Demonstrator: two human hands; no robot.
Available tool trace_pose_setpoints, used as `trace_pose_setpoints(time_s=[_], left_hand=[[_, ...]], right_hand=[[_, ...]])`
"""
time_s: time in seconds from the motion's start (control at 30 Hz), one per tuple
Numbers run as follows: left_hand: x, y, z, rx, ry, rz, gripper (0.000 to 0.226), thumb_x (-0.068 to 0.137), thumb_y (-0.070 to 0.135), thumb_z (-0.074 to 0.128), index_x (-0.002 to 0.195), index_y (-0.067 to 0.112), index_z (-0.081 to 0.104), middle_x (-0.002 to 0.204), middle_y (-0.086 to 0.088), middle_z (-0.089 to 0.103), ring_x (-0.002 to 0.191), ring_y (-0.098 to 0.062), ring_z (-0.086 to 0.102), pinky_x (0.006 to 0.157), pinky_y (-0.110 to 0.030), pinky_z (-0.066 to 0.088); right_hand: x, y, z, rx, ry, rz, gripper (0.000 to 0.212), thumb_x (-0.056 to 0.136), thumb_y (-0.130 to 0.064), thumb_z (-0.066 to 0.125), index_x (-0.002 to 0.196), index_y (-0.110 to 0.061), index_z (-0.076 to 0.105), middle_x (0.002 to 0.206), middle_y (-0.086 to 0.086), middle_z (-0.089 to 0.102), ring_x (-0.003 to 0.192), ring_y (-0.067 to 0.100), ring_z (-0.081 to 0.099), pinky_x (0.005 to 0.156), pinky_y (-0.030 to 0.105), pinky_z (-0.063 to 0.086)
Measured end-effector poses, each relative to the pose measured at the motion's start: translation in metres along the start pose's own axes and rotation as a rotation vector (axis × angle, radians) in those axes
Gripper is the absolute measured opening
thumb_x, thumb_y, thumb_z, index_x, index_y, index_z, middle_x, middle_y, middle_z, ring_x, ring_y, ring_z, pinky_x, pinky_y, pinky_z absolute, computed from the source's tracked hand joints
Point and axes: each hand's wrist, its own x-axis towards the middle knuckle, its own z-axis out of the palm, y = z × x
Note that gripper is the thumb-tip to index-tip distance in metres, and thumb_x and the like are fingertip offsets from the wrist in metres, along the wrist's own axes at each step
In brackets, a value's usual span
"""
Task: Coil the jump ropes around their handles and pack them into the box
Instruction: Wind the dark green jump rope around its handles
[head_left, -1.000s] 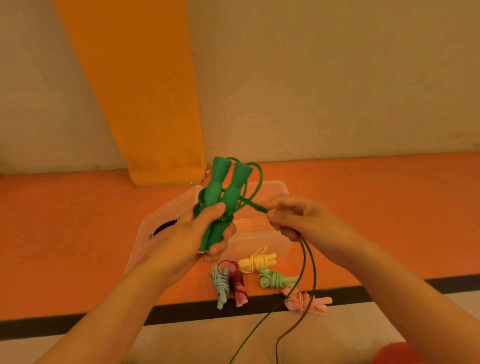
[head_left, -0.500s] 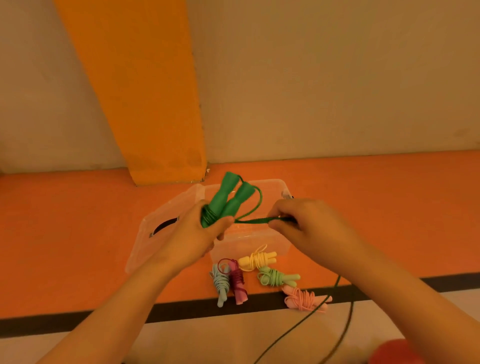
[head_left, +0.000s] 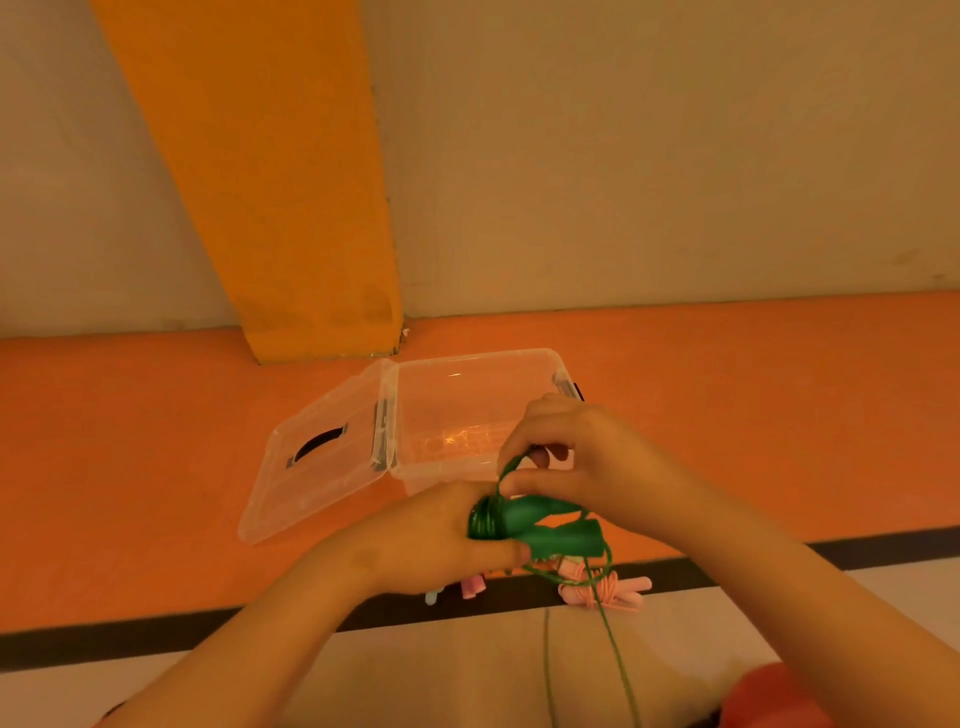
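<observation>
I record my left hand (head_left: 441, 535) curled round the paired green jump rope handles (head_left: 550, 525). Their long axis lies across toward my right hand (head_left: 587, 457), which pinches the green cord (head_left: 487, 519) just above the coil. Slack trails down below the right hand, and the open clear box (head_left: 467, 358) sits just beyond both hands.

Single head-worn wide-angle view, facing forward and down, close above left hand (head_left: 436, 535) and right hand (head_left: 587, 457)
</observation>
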Motion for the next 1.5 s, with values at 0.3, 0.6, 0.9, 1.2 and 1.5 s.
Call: trace_pose_setpoints(time_s=[0.3,0.6,0.9,1.2,1.5], left_hand=[[-0.02,0.004,-0.031,-0.565,0.076,0.156,0.022,0.086,0.035,0.059,0.1,0.019,0.053,0.063,-0.002,0.052,0.045,-0.014,0.033,0.042,-0.025,0.021],[-0.007,0.012,-0.026,-0.926,0.409,0.091,0.021,0.087,0.034,0.053,0.095,0.016,0.051,0.06,-0.005,0.046,0.041,-0.014,0.028,0.046,-0.024,0.013],[0.0,-0.003,-0.035,-0.804,0.631,-0.043,0.018,0.094,0.029,0.056,0.106,0.016,0.049,0.065,-0.005,0.051,0.041,-0.013,0.033,0.04,-0.019,0.02],[0.008,-0.01,-0.007,0.066,0.275,-0.083,0.04,0.075,0.052,0.073,0.104,0.029,0.055,0.086,0.004,0.065,0.071,-0.005,0.062,0.067,-0.029,0.055],[0.003,0.012,-0.007,-0.137,0.025,0.018,0.021,0.091,0.028,0.064,0.11,0.023,0.059,0.078,-0.001,0.063,0.057,-0.004,0.059,0.057,-0.019,0.052]], right_hand=[[-0.001,0.003,-0.02,0.637,0.085,0.333,0.041,0.088,-0.056,0.045,0.089,-0.022,0.068,0.07,0.009,0.043,0.058,0.013,0.037,0.055,0.027,0.027],[0.002,0.001,0.012,0.205,0.034,0.265,0.025,0.099,-0.027,0.046,0.113,-0.031,0.067,0.074,-0.005,0.063,0.061,0.0,0.046,0.059,0.019,0.036],[-0.004,-0.009,0.0,-0.235,-0.028,0.271,0.017,0.096,-0.034,0.05,0.104,-0.027,0.063,0.071,-0.013,0.054,0.062,0.003,0.05,0.055,0.022,0.035],[-0.004,-0.007,-0.002,-0.346,0.06,-0.026,0.026,0.087,-0.033,0.051,0.094,-0.019,0.072,0.086,-0.006,0.066,0.075,0.005,0.053,0.057,0.012,0.03],[0.002,-0.005,0.001,0.113,0.069,0.11,0.007,0.084,-0.019,0.071,0.09,-0.018,0.069,0.074,-0.011,0.056,0.066,0.003,0.046,0.062,0.022,0.041]])
